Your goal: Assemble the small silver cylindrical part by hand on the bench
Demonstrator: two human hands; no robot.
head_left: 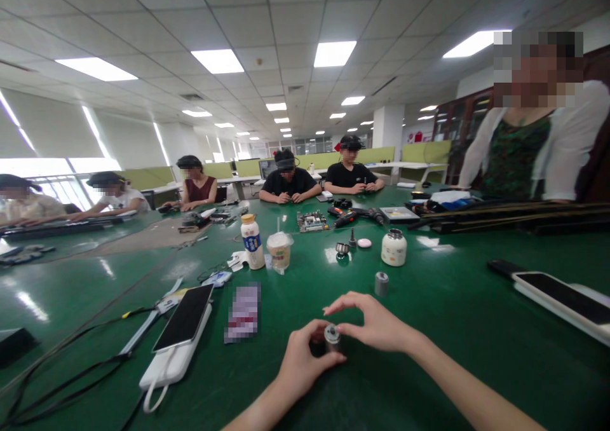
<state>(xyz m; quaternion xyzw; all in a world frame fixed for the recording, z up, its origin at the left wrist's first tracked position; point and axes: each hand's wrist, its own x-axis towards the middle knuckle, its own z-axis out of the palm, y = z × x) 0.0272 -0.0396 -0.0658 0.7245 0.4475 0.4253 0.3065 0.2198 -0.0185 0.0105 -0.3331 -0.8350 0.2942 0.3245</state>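
Between the fingers and thumb of my left hand [305, 355] stands a small grey metal cylinder [332, 337], upright, with a round recess in its top. My right hand [374, 323] hovers just right of and above it. Its fingers are curved and apart, and its thumb is beside the cylinder's upper edge; whether it touches I cannot tell. A second, similar metal cylinder [381, 284] stands on the green table [305, 285] beyond my right hand.
Beyond are a milk bottle [252, 243], a lidded cup [279, 252], a white jar [394, 248], a circuit board [312, 221] and a power drill [355, 215]. Left lies a phone [185, 316] on a power bank with cables. Several people sit around; one stands at right.
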